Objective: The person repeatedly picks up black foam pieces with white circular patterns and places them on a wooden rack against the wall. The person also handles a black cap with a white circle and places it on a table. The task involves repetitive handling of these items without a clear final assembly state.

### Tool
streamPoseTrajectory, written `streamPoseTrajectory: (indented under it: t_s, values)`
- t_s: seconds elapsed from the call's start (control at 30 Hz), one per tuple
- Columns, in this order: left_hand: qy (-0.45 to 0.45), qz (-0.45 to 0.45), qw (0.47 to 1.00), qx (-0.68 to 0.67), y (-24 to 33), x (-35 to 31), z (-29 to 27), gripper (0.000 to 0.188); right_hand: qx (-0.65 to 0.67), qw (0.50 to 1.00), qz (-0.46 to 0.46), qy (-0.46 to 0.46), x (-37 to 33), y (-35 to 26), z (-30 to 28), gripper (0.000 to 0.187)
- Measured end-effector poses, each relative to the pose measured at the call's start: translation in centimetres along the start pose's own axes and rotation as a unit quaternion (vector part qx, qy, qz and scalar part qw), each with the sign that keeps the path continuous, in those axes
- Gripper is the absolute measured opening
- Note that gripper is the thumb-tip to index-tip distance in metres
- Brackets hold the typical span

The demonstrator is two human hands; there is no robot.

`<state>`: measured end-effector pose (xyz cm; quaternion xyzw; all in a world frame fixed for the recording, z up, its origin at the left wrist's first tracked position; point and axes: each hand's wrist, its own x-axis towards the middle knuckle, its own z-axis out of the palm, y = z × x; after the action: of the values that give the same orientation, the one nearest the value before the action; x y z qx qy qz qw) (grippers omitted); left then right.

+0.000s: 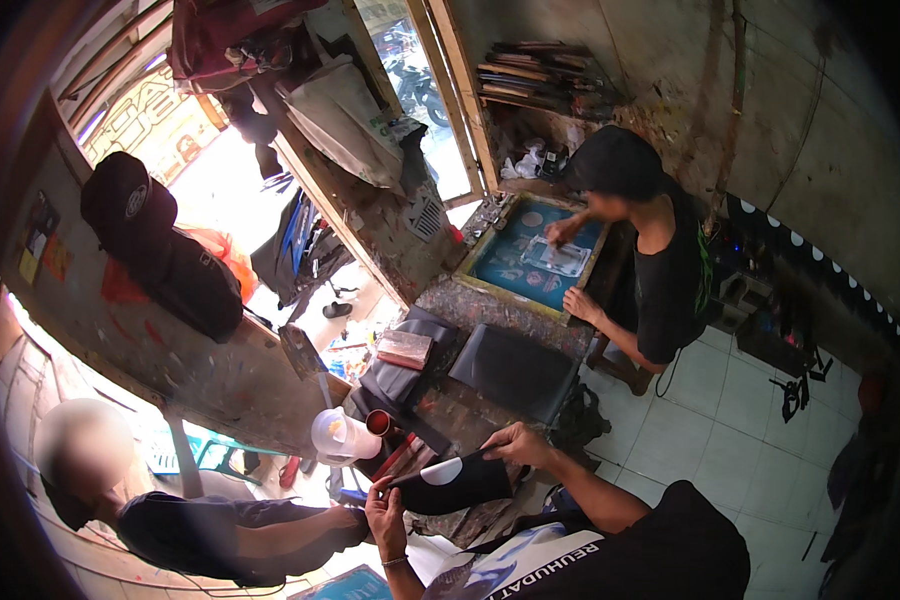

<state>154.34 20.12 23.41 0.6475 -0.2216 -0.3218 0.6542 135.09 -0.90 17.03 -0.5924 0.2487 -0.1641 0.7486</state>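
Note:
I hold a dark, flexible sheet (455, 487) up between both hands, above the near end of the workbench. It carries a white half circle on its upper edge. My left hand (385, 515) pinches its left end, fingers closed at the corner. At the far right corner, my right hand (520, 445) grips the edge between thumb and fingers. Just beyond the sheet stand a translucent white plastic container (342, 437) and a small reddish-brown cup (378, 423). A black rectangular panel (515, 370) lies on the bench farther off.
Across the bench a person (650, 240) leans over a blue framed screen (535, 255), one hand on a pale piece there. Another person (170, 510) is at the lower left. A brown block (405, 348) rests on dark material. White floor tiles (670, 430) lie to the right.

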Motion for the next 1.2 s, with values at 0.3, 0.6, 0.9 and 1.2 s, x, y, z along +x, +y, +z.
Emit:
streamPoseTrajectory:
  t_s: [0.3, 0.6, 0.9, 1.2]
  values:
    - [0.065, 0.003, 0.997, 0.037, -1.3, -0.7, 0.8, 0.010, -0.027, 0.998, -0.003, -0.060, 1.9, 0.8, -1.2, 0.018]
    - [0.111, 0.037, 0.980, 0.162, -1.4, -0.8, 1.1, 0.007, 0.023, 0.986, 0.152, 0.068, 3.2, 9.8, -6.2, 0.014]
    - [0.155, 0.028, 0.977, 0.140, -0.5, 1.4, 4.5, 0.008, 0.000, 0.929, 0.348, 0.124, 3.2, 16.7, -14.2, 0.014]
    - [0.250, 0.014, 0.959, 0.136, -0.8, 1.1, 8.0, 0.011, 0.173, 0.925, 0.314, 0.123, 9.1, 15.6, -19.0, 0.021]
